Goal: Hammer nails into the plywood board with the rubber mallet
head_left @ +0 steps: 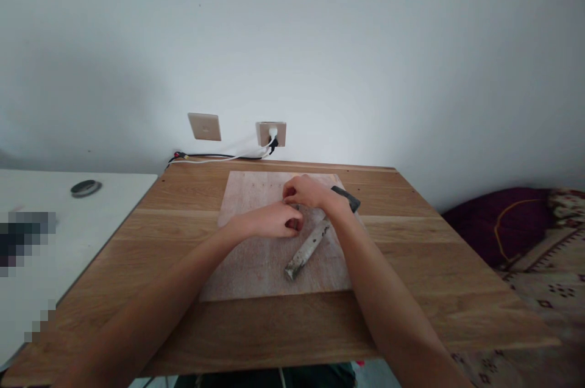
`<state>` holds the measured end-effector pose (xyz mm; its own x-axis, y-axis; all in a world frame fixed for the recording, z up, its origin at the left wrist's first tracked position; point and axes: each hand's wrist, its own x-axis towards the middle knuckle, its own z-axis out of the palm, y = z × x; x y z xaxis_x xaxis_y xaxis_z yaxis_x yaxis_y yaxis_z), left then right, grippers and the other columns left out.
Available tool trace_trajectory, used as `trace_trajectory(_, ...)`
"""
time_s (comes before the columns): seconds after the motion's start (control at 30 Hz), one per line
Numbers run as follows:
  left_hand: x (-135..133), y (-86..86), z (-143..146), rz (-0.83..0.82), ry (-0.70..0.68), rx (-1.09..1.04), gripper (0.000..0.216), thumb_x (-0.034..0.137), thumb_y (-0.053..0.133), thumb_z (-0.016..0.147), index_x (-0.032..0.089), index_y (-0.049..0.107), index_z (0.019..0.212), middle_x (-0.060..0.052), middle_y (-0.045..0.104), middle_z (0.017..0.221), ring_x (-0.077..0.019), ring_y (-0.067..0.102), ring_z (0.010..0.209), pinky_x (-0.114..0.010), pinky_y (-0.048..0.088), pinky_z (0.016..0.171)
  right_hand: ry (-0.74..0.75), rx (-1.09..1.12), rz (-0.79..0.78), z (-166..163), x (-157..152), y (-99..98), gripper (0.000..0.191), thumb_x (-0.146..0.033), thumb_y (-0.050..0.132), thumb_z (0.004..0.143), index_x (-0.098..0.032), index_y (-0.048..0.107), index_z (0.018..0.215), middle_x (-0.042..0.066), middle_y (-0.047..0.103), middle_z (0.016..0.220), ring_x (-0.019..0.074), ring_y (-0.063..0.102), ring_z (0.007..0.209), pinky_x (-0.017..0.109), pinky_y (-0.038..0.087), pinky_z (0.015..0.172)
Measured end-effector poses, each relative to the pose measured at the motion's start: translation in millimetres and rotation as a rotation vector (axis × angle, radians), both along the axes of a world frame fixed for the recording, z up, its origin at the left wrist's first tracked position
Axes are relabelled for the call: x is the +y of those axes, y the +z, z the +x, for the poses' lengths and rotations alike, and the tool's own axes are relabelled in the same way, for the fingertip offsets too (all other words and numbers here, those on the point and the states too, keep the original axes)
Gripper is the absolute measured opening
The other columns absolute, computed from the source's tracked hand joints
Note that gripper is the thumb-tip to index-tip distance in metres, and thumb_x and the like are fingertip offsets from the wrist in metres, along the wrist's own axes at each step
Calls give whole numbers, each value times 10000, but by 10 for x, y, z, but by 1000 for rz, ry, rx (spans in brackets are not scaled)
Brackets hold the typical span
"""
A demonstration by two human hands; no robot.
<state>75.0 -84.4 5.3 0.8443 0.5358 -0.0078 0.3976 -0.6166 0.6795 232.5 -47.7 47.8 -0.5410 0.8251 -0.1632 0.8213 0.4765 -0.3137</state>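
A thin pale wooden board (256,272) lies on the table, with several small dark marks or nails in a row near its far edge. My left hand (276,219) rests low over the board's middle, fingers curled; anything inside them is too small to make out. Just beyond it, my right hand (305,190) is bent down in a pinch near the board, its fingertips partly hidden. Across the board's right side lies a hammer (309,249), its worn whitish handle toward me and its dark head under my right forearm's far side. Neither hand holds the hammer.
The brown wooden table (420,266) meets a white wall with a socket (280,135), plugs and cables (214,158) along its back edge. A white table (123,190) at left bears a dark round object (85,187). Purple cloth (498,223) and a patterned rug are at right.
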Motion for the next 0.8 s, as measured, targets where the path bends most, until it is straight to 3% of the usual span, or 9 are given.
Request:
trace_trajectory(0.23, 77, 23, -116, 156, 97, 69, 188, 39, 589, 719, 208, 585, 637, 5, 601, 662, -174, 536, 655, -307, 376, 653, -4, -4, 18, 33, 51, -72, 166, -143, 695, 883, -169, 825, 984, 87, 818, 1000, 192, 731, 916, 233, 492, 773)
trace_trajectory(0.57, 291, 5, -458, 240, 267, 151, 199, 63, 584, 748, 238, 596, 654, -33, 643, 733, -226, 572, 734, -330, 407, 740, -1, -4, -13, 57, 79, -104, 155, -147, 683, 886, -171, 809, 973, 72, 819, 974, 182, 735, 877, 229, 492, 753)
trace_trajectory(0.8, 298, -51, -357, 258, 227, 76, 164, 77, 571, 785, 217, 648, 748, -62, 687, 877, -249, 633, 850, -352, 440, 846, -31, -8, -14, 38, 53, -84, 199, -145, 717, 864, -157, 737, 1061, 79, 797, 1034, 187, 717, 913, 239, 487, 751)
